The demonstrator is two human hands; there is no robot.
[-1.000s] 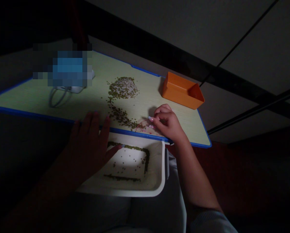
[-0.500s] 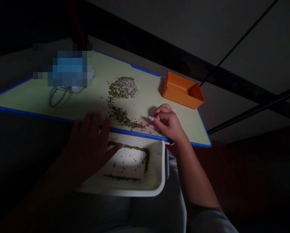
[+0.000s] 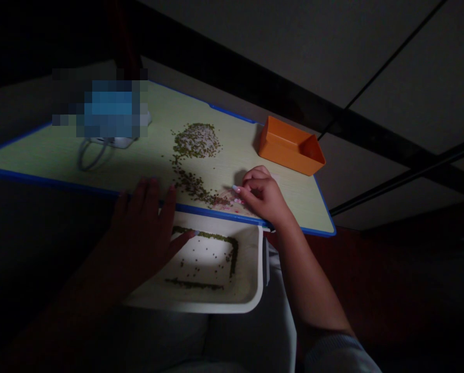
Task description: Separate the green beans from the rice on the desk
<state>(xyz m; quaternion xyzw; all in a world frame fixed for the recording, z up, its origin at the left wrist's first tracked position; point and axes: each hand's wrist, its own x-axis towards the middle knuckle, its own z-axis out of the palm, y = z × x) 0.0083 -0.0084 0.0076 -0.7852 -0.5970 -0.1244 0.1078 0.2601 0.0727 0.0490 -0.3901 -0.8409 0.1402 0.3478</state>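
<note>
My left hand (image 3: pixel 144 217) lies with fingers spread at the table's blue front edge, its thumb reaching over the white tub (image 3: pixel 251 295). Its palm side is hidden. On the tabletop, my right hand (image 3: pixel 261 191) is curled, thumb and fingertips brought together; anything between them is too small or hidden to make out. Beside its thumb is a strip of small dark green and brown grains (image 3: pixel 196 187), running toward the front edge. Farther back sits a heap of greenish grains mixed with whitish ones (image 3: pixel 197 140). More green grains line the inside of the tub.
An orange open box (image 3: pixel 292 147) stands at the back right of the pale green table (image 3: pixel 146 158). On the left is a pixelated blue and white object (image 3: pixel 109 111) with a looped cord. A pink printed pattern shows near my right hand. Cabinet panels rise behind.
My right hand has shifted slightly left, toward the strip of grains. My left hand stays in place. The heap and the strip look the same.
</note>
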